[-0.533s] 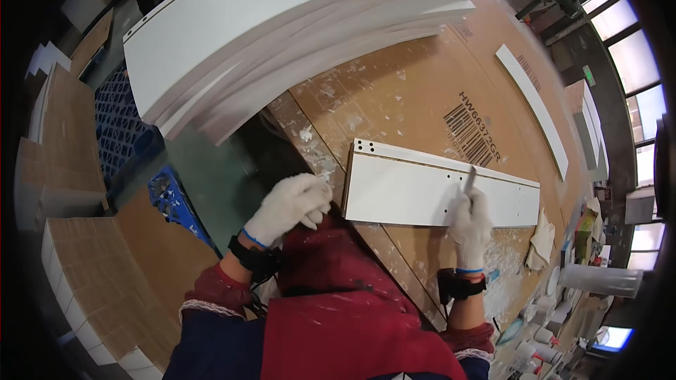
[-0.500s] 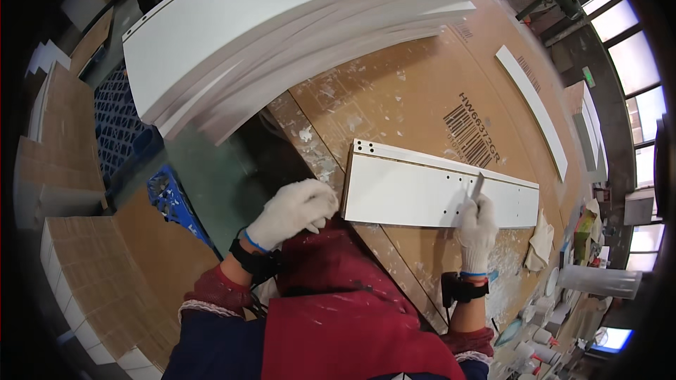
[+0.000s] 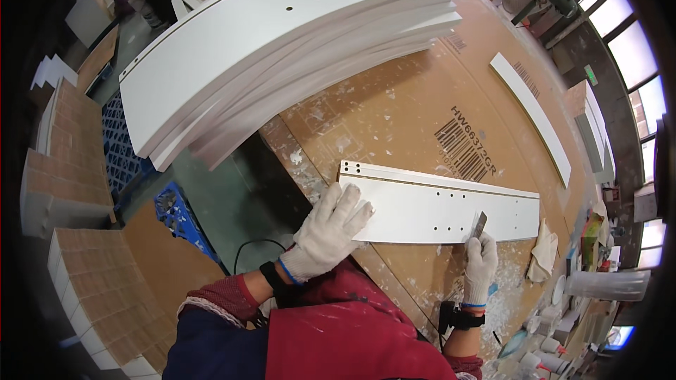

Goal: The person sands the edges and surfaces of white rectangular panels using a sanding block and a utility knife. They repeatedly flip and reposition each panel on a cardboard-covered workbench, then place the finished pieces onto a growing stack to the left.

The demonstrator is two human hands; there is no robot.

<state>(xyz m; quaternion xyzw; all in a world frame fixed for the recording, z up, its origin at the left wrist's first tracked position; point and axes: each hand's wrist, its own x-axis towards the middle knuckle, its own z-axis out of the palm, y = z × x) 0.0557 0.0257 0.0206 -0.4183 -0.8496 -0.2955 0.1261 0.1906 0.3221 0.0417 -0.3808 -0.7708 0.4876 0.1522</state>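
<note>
White drilled panel (image 3: pixel 443 207) flat on the cardboard-covered worktop (image 3: pixel 394 109), long side running left to right, close to the near edge. Small round holes near its left end and in a row along the middle.

Left hand (image 3: pixel 327 233) in a knitted white glove, palm down, fingers spread across the near left corner of the panel; grip open and flat, pressing rather than clasping anything. Dark wristband just behind the glove cuff.

Right hand (image 3: pixel 480 267) in the same kind of glove, at the panel's near long edge toward the right end; grip closed around a thin metal blade (image 3: pixel 479 225), possibly a scraper, hard to tell at this size. Blade upright to slightly tilted, tip touching the panel face just inside the near edge. Dark strap on this wrist too.

White shavings and dust (image 3: pixel 510 295) scattered on the worktop near the right hand. Crumpled pale cloth (image 3: pixel 543 253) just beyond the panel's right end. Narrow white strip (image 3: pixel 531 116) lying well apart, toward the far right of the worktop. Large stack of long white boards (image 3: pixel 282 42) across the far side, overhanging the worktop's left edge. Blue plastic crate (image 3: pixel 183 218) on the floor below left, stacks of brown-edged boards (image 3: pixel 77 190) further left. Red apron and dark sleeve at the lower edge.
</note>
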